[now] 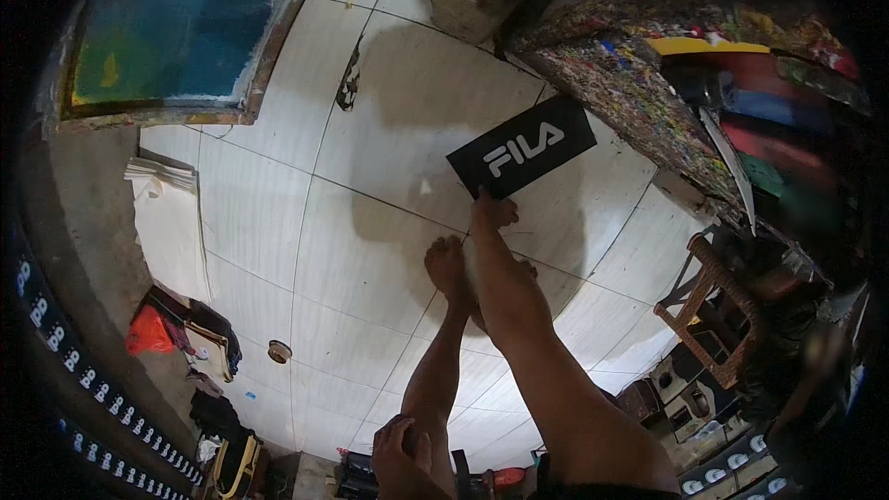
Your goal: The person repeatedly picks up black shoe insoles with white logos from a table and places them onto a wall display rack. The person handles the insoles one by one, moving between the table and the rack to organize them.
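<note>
A flat black rectangular sheet [537,170] with white block lettering lies at a slant over the pale tiled floor. My right hand [493,211] is at its near left edge, one fingertip on the sheet's border and the other fingers curled. Whether the thumb is under the edge is hidden. Low in the picture my left hand [400,446] rests against my left leg, fingers loosely extended and holding nothing. My left bare foot [445,265] stands just left of my right forearm; the other foot is mostly covered by it.
A paint-stained framed screen [185,28] leans at upper left above a stack of white sheets [167,222]. At right are a paint-crusted block [639,97] and a woven stool [713,306]. A tape roll [279,351] lies left; rows of dark printed pieces [102,393] line the left rim.
</note>
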Demonstrator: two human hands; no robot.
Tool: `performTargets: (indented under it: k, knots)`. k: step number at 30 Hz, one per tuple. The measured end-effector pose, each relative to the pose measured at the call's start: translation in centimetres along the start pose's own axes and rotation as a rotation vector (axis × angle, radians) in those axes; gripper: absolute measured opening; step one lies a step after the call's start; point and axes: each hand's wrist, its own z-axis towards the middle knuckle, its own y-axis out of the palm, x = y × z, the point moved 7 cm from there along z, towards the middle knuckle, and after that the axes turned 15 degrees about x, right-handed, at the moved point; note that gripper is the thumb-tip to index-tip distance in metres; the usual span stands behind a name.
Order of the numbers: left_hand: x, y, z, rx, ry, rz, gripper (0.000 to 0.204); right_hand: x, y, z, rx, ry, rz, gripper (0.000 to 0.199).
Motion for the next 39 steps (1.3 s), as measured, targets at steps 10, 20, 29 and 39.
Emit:
performTargets:
  k: [10, 20, 29, 39]
  knots:
    - [-2.4, 0.9, -0.6, 0.007, -0.021, -0.048, 0.033, 0.6, 0.6, -1.0, -0.647, 0.452, 1.056, 0.013]
    - [7.1, -0.8, 1.6, -0.834, -0.805, -1.640, 0.054, -1.4, -46.0, -13.5, -1.340, -0.458, 0.645, 0.032]
    - [31.3, -13.4, -2.8, -0.929, -0.079, -1.028, 0.052, -1.3, -64.4, -15.4, -1.295, -0.588, 0.529, 0.048]
    - [46.1, -17.0, -2.0, -0.726, -0.076, -1.095, 0.051, -8.0, -70.4, -2.6, -0.925, -0.747, 0.657, 0.047]
